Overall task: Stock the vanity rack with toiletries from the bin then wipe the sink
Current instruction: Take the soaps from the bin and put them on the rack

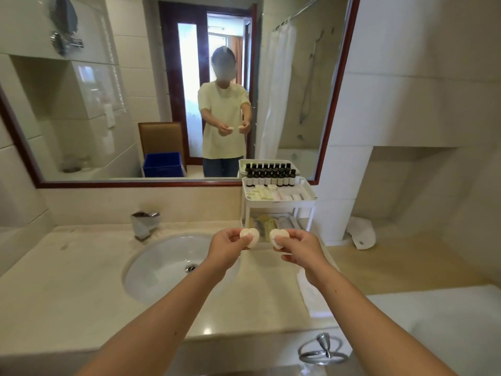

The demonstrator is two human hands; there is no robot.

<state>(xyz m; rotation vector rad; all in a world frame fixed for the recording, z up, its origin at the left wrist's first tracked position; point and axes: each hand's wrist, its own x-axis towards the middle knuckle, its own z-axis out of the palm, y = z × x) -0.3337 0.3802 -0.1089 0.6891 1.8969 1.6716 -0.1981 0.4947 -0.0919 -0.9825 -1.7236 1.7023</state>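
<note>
Head view: I see my left hand [226, 246] pinching a white heart-shaped soap [250, 236] and my right hand [296, 246] pinching a second soap [279, 236], side by side before the vanity rack [279, 202], beside the sink [157, 267].

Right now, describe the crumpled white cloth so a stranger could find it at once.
From the red-framed mirror, drop to the white two-tier rack below its right corner. Right of the rack stands a white tiled column; the cloth lies at its foot. Unlike the flat folded towel near the counter's front edge, it is bunched in a loose heap.
</note>
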